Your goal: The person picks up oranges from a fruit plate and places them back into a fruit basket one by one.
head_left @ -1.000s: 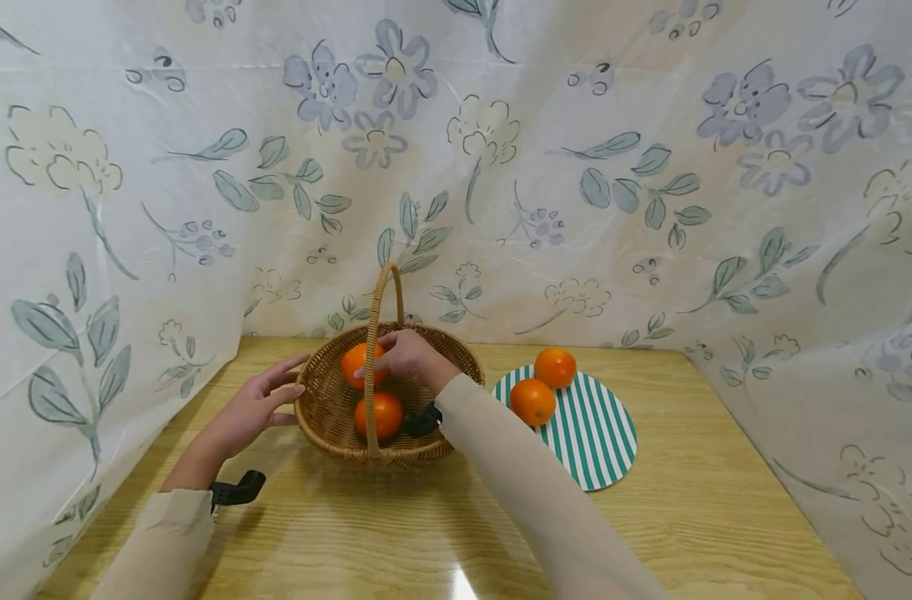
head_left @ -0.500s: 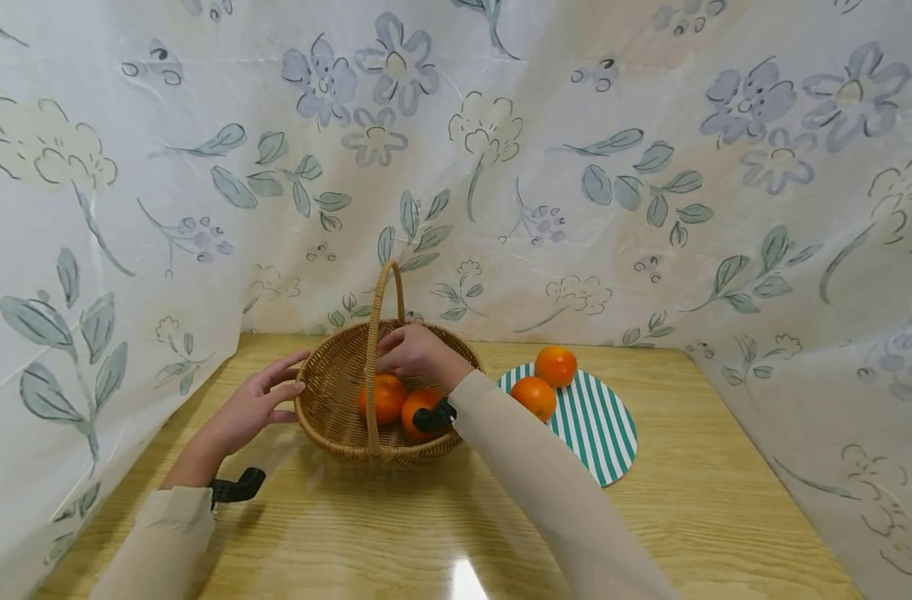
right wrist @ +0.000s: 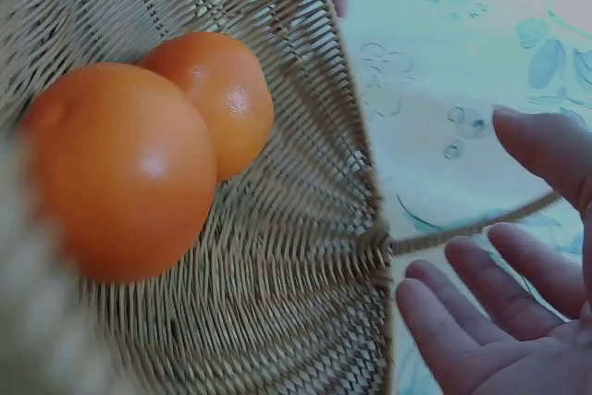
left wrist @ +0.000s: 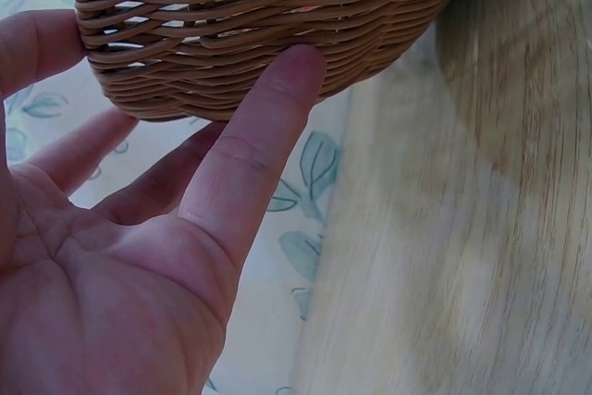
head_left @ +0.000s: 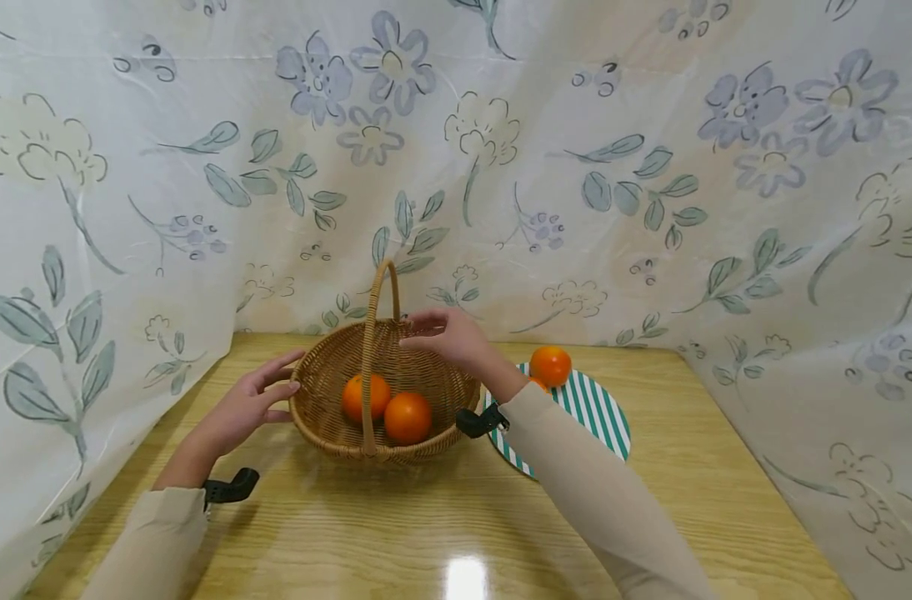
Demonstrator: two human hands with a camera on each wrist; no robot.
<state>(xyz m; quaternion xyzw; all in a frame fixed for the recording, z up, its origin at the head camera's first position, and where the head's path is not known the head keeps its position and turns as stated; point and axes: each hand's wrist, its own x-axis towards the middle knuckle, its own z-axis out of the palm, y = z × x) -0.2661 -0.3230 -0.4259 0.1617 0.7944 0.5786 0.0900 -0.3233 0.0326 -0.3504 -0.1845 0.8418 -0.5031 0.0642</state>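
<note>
A brown wicker basket [head_left: 321, 375] with a tall arched handle [head_left: 371, 333] stands on the table. Two oranges lie inside it: one [head_left: 408, 418] to the right of the handle, the other [head_left: 351, 398] partly behind it. At the basket's left side is my left hand [head_left: 249, 404]; in the left wrist view its extended thumb [left wrist: 268, 127] rests against the woven wall. My right hand [head_left: 459, 342] hovers over the basket's right rear rim, holding nothing. The right wrist view shows that hand [right wrist: 527, 321] with its fingers loosely spread, apart from the oranges.
Right of the basket lies a round green-and-white striped mat [head_left: 606, 425]. One orange [head_left: 550, 367] sits at its back edge; a second orange [head_left: 537, 383] is mostly hidden by my right forearm. Floral cloth [head_left: 486, 208] rises behind and beside the wooden table [head_left: 351, 533].
My right hand has risen out of the basket and moved right. The two oranges inside have shifted, now lying toward the front. My left hand stays at the basket's side.
</note>
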